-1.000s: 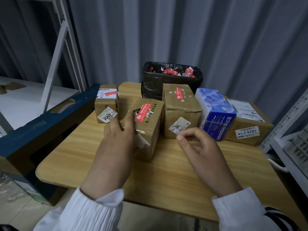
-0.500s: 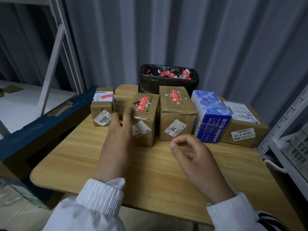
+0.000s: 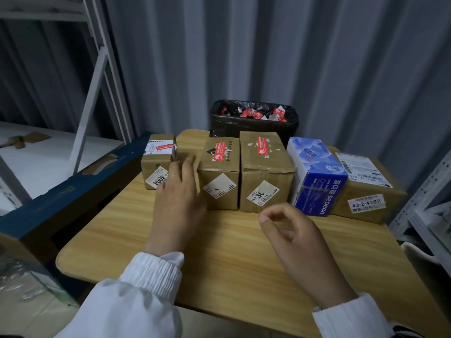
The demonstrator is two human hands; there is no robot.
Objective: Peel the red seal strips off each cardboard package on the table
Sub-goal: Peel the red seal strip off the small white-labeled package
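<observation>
Three cardboard packages with red seal strips stand in a row on the wooden table (image 3: 219, 259): a small left box (image 3: 157, 162), a middle box (image 3: 219, 176) with its strip (image 3: 218, 152) on top, and a taller box (image 3: 264, 174) with a partly torn strip (image 3: 261, 147). My left hand (image 3: 179, 198) reaches forward with straight fingers, beside the left face of the middle box; whether it touches is unclear. My right hand (image 3: 290, 235) hovers over the table in front of the taller box, fingers loosely curled, holding nothing.
A blue tissue box (image 3: 317, 176) and a flat cardboard package (image 3: 368, 189) with white labels stand at the right. A black-lined bin (image 3: 253, 120) with peeled red strips sits behind the row. White shelf frames stand left and right; a blue-edged box lies at the left.
The middle box, earlier tilted in my left hand nearer to me, now stands upright in the row. My left hand has let it go; my right hand has drawn back slightly.
</observation>
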